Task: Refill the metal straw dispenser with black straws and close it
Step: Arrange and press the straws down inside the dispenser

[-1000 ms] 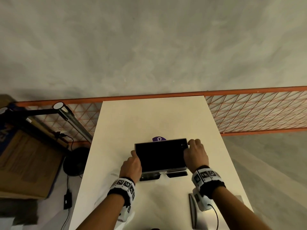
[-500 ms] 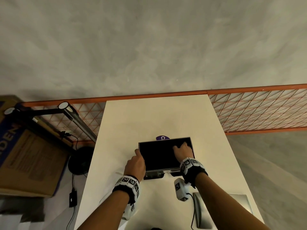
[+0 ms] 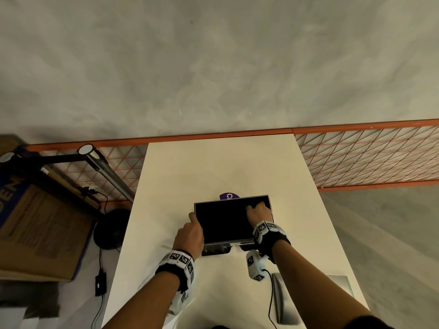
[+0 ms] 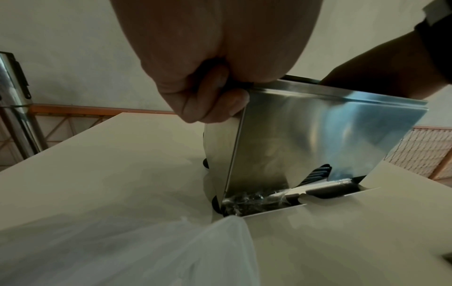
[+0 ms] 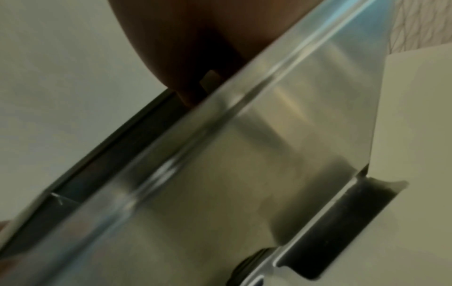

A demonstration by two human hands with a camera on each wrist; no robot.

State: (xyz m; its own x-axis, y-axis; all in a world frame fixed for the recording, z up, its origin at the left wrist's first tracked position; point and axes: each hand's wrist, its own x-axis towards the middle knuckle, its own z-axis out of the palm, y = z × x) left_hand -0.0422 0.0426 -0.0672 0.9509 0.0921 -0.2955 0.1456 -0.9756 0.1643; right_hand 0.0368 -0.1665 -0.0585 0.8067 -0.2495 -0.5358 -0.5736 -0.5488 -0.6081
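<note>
One metal straw dispenser (image 3: pixel 231 222) stood open-topped at mid-table (image 3: pixel 213 167), its inside dark with black straws (image 4: pixel 318 174); their number could not be counted. Two hands were on it. The left hand (image 3: pixel 190 233) held the left top corner, fingers (image 4: pixel 220 104) curled against the wall. The right hand (image 3: pixel 259 212) reached into the open top; its grip could not be determined. One metal lid (image 3: pixel 308 295) lay near the right forearm. One clear plastic bag (image 4: pixel 146 251) lay beside the left wrist.

The shiny rectangular metal straw dispenser (image 3: pixel 234 220) stands upright on the table, its top open and dark with thin black straws (image 4: pixel 318 174) showing at its lower front slot.
</note>
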